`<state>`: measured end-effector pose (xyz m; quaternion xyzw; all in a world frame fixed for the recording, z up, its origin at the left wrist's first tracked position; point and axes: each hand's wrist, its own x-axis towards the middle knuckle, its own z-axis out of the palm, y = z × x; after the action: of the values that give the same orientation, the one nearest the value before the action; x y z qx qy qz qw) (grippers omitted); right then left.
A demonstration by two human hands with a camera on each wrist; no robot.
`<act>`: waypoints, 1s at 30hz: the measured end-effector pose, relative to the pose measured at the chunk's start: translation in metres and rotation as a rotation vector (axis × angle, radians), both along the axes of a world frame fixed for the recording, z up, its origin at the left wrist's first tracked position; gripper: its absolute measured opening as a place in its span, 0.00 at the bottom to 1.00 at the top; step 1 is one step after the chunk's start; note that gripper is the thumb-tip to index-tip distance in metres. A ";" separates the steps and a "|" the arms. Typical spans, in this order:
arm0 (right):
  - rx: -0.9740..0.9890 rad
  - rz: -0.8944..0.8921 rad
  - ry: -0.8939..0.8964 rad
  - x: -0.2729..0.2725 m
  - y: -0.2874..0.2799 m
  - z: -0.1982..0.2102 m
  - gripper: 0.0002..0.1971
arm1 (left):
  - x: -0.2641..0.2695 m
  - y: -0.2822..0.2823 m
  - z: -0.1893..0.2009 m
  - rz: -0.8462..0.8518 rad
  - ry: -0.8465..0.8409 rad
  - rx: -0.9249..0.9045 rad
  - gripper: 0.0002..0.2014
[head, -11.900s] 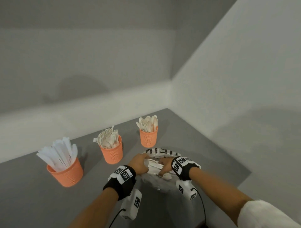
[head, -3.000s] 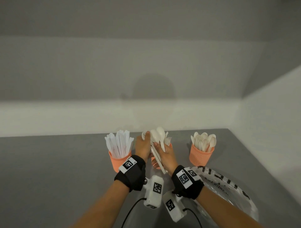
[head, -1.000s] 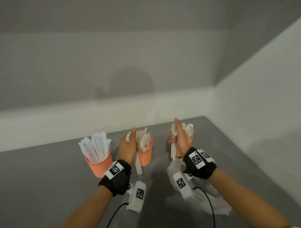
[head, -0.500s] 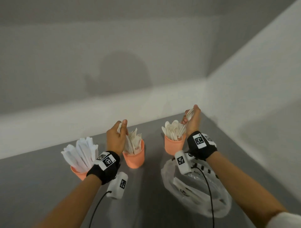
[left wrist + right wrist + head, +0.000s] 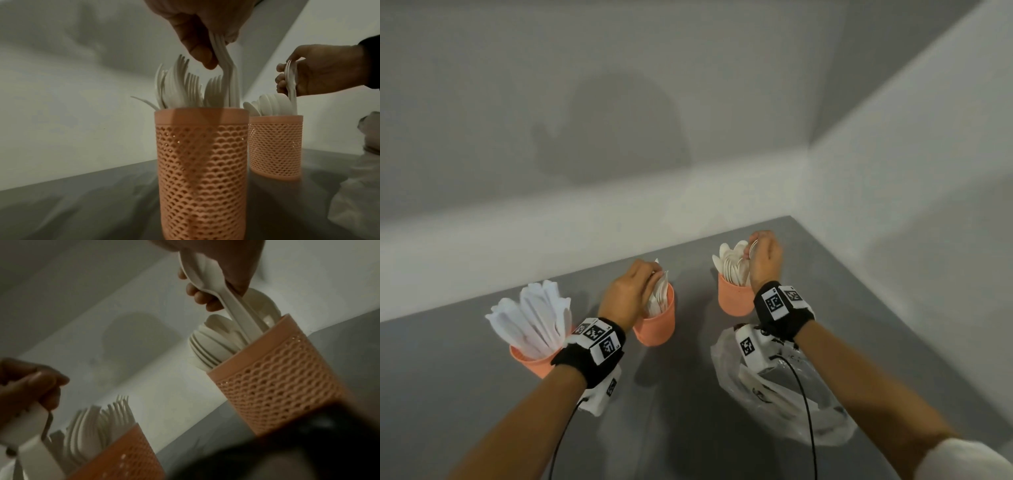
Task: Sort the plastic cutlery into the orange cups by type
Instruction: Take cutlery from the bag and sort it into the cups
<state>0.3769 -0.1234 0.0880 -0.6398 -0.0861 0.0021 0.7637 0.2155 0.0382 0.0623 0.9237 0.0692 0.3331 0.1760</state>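
Observation:
Three orange mesh cups stand in a row on the grey table. The left cup holds white knives, the middle cup white forks, the right cup white spoons. My left hand pinches a few forks by their heads, handles down inside the middle cup. My right hand grips a few spoons by their bowls, handles lowered into the right cup.
A clear plastic bag with black print lies on the table under my right forearm, some white cutlery still in it. White walls close the table at the back and right. Cables hang from both wrist cameras.
Both hands have dropped lower: the forks and the spoons now reach down into their cups. My head has tilted so the cups sit lower in view.

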 end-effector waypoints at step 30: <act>-1.498 0.397 -0.439 0.004 -0.003 -0.010 0.30 | 0.013 -0.031 0.006 0.331 0.699 0.060 0.44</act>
<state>0.3809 -0.1259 0.0780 -0.9405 -0.3221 0.0694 0.0827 0.2288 0.0068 0.0678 0.9627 0.2632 0.0238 0.0584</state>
